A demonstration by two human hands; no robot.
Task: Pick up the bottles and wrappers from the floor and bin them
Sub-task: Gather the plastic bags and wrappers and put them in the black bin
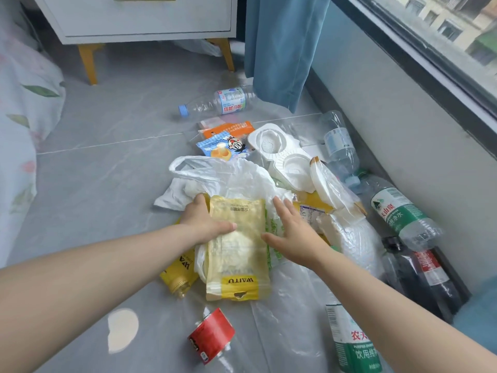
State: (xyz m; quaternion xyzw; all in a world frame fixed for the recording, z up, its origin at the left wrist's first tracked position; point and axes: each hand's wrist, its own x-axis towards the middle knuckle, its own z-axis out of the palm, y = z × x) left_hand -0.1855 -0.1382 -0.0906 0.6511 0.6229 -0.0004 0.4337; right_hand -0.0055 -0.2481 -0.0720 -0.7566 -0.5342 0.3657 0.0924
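A yellow WAITU wrapper (238,249) lies on a heap of litter on the grey floor. My left hand (204,222) grips its left edge, thumb on top and fingers beneath. My right hand (293,232) lies flat with straight fingers on a white plastic bag (223,173) just right of the wrapper. A yellow bottle (178,278) pokes out under the wrapper. Around the heap lie a clear blue-capped bottle (220,103), a red-labelled bottle (212,337), a green-labelled bottle (400,214), a dark cola bottle (419,275), a blue snack wrapper (220,148) and an orange wrapper (228,129).
A white moulded tray (279,152) and another clear bottle (340,149) lie by the wall under the window. A grey nightstand (139,20) on yellow legs stands at the back, a blue curtain (282,49) hangs to its right, and floral bedding (18,117) fills the left.
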